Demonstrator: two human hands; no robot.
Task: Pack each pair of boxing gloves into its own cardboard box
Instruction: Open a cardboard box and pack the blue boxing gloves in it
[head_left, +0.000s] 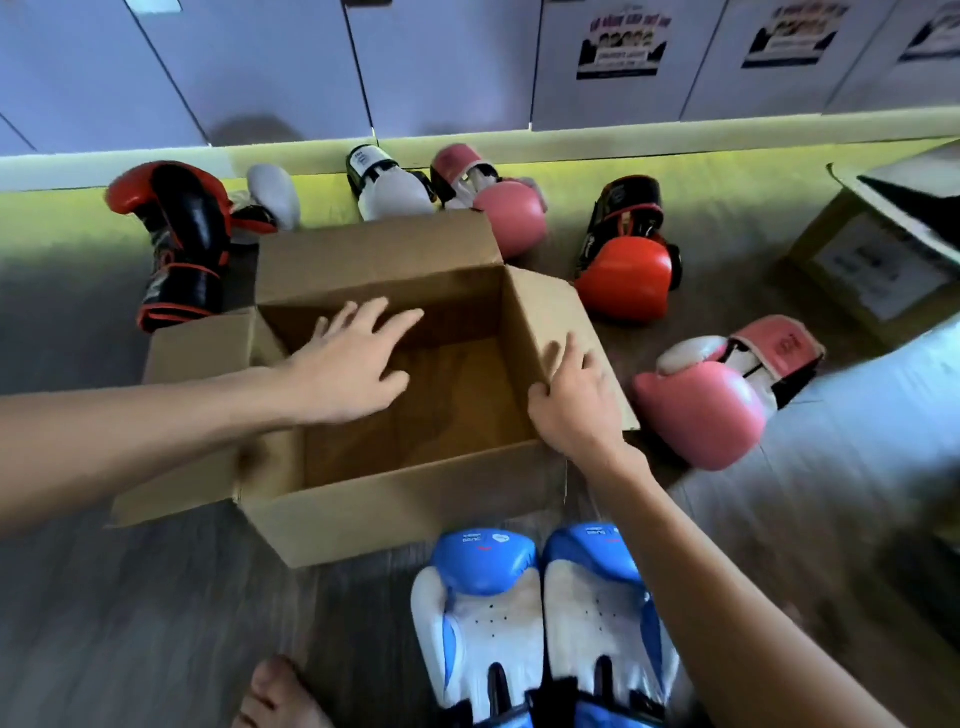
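Box (395, 501) mouth up, long axis L-R

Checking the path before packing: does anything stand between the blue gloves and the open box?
Nothing lies between the blue gloves and the box, which is open with nothing inside. Only the left hand is spread over the opening, while the right hand grips the right flap.

two gloves (540, 613) before the open box (395, 499), others behind and right

Gym locker room: locker doors (260, 67), posters (621, 47), boxing gloves (623, 278) on floor (130, 623).
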